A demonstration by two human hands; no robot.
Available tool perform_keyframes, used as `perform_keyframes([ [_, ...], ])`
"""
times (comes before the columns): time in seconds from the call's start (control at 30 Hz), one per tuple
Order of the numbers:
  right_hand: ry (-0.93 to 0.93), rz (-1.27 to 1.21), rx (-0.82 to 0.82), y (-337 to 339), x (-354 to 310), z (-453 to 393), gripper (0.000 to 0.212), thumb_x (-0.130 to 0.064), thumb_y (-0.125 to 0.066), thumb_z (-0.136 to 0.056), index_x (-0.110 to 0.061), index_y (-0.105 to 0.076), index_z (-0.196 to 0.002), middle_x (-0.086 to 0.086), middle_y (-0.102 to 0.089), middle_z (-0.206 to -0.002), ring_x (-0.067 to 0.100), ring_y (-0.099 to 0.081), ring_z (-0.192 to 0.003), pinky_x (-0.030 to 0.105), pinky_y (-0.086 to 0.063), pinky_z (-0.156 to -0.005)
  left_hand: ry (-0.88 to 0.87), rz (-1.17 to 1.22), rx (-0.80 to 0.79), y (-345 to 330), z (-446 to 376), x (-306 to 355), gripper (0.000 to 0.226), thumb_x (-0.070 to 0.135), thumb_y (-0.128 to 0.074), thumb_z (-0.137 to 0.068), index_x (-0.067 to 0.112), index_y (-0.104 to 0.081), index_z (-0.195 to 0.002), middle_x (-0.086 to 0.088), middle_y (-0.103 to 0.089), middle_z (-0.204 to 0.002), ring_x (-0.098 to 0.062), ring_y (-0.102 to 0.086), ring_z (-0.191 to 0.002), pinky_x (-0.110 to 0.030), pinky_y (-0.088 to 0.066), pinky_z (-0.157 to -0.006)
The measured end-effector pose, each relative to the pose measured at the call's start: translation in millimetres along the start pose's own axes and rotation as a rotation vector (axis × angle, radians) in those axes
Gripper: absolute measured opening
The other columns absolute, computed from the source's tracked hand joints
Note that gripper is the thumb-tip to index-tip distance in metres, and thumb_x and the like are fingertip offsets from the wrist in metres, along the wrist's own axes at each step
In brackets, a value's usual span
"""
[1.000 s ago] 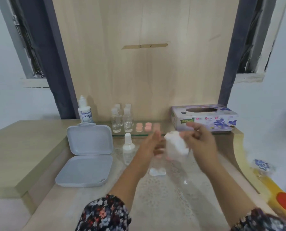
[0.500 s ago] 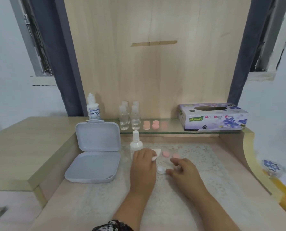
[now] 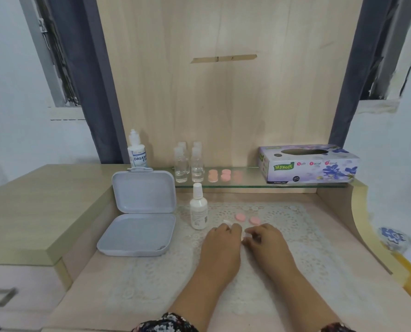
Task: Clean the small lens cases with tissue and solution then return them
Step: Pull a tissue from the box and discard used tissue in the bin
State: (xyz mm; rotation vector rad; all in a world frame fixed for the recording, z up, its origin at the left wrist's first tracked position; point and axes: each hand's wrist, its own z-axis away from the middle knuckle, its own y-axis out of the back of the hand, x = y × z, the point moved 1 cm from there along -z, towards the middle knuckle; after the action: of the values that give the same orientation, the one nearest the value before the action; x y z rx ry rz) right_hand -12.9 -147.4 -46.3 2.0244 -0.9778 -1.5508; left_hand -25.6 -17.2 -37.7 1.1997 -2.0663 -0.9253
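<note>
Head view: small white lens case point(image 3: 245, 236) mostly hidden between both hands.

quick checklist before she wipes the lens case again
1. Tissue in hand: left hand grips a white wad: ok.
2. Lens case held: right hand pinches something small and white, mostly hidden: cannot tell.
3. Solution within reach: white bottle upright beside the left hand: ok.
4. Bottle cap on: ok.
5. Pink caps apart on the lace mat: ok.
6. Grey box open for returns: ok.
</note>
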Motion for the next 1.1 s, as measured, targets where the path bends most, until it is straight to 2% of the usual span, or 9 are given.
perform_keyframes([
  [0.1, -0.002, -0.009, -0.002, 0, 1, -1, 0.023, -0.025, -0.065, -0.087, -0.020, -0.071, -0.109, -0.004, -0.059, -0.108, 0.014, -0.050, -0.105, 0.025, -0.040, -0.088, 0.248, 0.311, -0.096, -4, -5, -8, 0.013, 0.015, -0.052, -0.093, 0.019, -0.054, -0.105, 0.000, -0.057, -0.098, -0.021, -0.056, -0.089, -0.031, -0.043, -0.071],
  [0.2, 0.001, -0.016, -0.022, -1, 3, -1, 0.025, -0.027, -0.065, -0.088, -0.021, -0.070, -0.112, -0.007, -0.058, -0.109, 0.014, -0.049, -0.109, 0.029, -0.042, -0.094, 0.378, 0.563, 0.014, -2, -7, -15, 0.010, 0.012, -0.049, -0.095, 0.021, -0.049, -0.097, 0.004, -0.055, -0.094, -0.017, -0.053, -0.090, -0.029, -0.044, -0.074],
  [0.27, -0.001, -0.024, -0.025, 0, 4, -2, 0.025, -0.028, -0.065, -0.088, -0.021, -0.069, -0.112, -0.009, -0.057, -0.109, 0.014, -0.048, -0.109, 0.029, -0.041, -0.094, 0.414, 0.503, 0.180, 4, -7, -19, 0.012, 0.010, -0.052, -0.094, 0.021, -0.052, -0.096, 0.001, -0.056, -0.092, -0.015, -0.054, -0.084, -0.027, -0.044, -0.068],
  [0.37, -0.005, -0.038, -0.027, 0, 4, -2, 0.025, -0.029, -0.064, -0.089, -0.021, -0.069, -0.113, -0.008, -0.058, -0.111, 0.012, -0.048, -0.109, 0.030, -0.041, -0.095, 0.245, 0.355, 0.317, 2, -3, -19, 0.027, 0.002, -0.052, -0.085, 0.012, -0.065, -0.105, -0.003, -0.062, -0.094, -0.016, -0.060, -0.082, -0.028, -0.052, -0.063],
  [0.5, -0.004, -0.042, -0.018, -1, 3, -2, 0.025, -0.028, -0.065, -0.088, -0.021, -0.070, -0.111, -0.006, -0.059, -0.109, 0.013, -0.050, -0.107, 0.030, -0.042, -0.094, 0.063, 0.221, 0.130, -10, -2, -15, 0.027, 0.006, -0.061, -0.074, 0.012, -0.073, -0.098, -0.005, -0.071, -0.096, -0.019, -0.069, -0.085, -0.026, -0.055, -0.063],
  [0.63, -0.012, -0.056, -0.021, 1, 4, -2, 0.023, -0.028, -0.065, -0.087, -0.021, -0.070, -0.108, -0.006, -0.059, -0.106, 0.014, -0.051, -0.107, 0.031, -0.042, -0.095, 0.068, 0.095, -0.042, -22, 0, -20, 0.023, 0.007, -0.069, -0.079, 0.007, -0.072, -0.102, -0.009, -0.069, -0.113, -0.026, -0.062, -0.110, -0.037, -0.054, -0.086],
  [0.77, -0.028, -0.072, -0.023, 2, 4, -2, 0.024, -0.025, -0.065, -0.088, -0.020, -0.069, -0.111, -0.005, -0.059, -0.109, 0.013, -0.052, -0.108, 0.030, -0.042, -0.095, 0.091, 0.090, -0.004, -19, 2, -23, 0.009, 0.012, -0.076, -0.074, 0.010, -0.075, -0.083, -0.005, -0.066, -0.089, -0.028, -0.061, -0.087, -0.037, -0.053, -0.065],
  [0.93, -0.028, -0.081, -0.024, 3, 3, -1, 0.022, -0.026, -0.066, -0.088, -0.020, -0.070, -0.109, -0.005, -0.058, -0.107, 0.013, -0.053, -0.104, 0.029, -0.043, -0.092, 0.071, 0.204, 0.223, -6, -2, -20, 0.023, 0.005, -0.065, -0.074, 0.009, -0.074, -0.094, -0.002, -0.071, -0.083, -0.019, -0.065, -0.075, -0.025, -0.053, -0.061],
  [1.1, -0.006, -0.077, -0.012, 4, 1, 0, 0.015, -0.024, -0.066, -0.086, -0.019, -0.072, -0.099, -0.004, -0.059, -0.101, 0.011, -0.053, -0.096, 0.022, -0.040, -0.079, -0.021, 0.102, -0.041, -8, 1, -15, 0.012, 0.016, -0.066, -0.073, 0.024, -0.073, -0.080, 0.003, -0.061, -0.062, -0.017, -0.061, -0.060, -0.025, -0.044, -0.048],
])
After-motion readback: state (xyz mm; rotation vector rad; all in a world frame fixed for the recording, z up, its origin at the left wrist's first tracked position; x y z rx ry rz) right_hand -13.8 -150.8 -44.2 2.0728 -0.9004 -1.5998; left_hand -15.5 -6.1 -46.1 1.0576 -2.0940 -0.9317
